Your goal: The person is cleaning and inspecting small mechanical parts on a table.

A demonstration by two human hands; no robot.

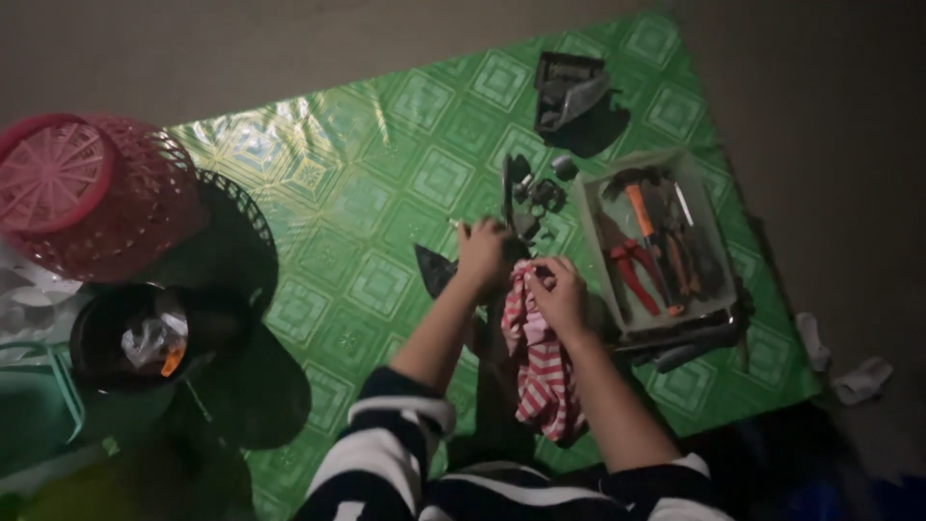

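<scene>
We are wiping a dark part with the red and white striped cloth (540,367). Our right hand (558,297) grips the cloth; our left hand (485,253) closes on the part just beside it. Next we would turn the part carefully. It is too dark to tell what the part is. A tray of tools (656,251) sits right of our hands.

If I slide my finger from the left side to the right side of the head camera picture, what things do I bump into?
Pink basket → left hand → red-striped cloth in the right hand → tool tray → white rag.
</scene>
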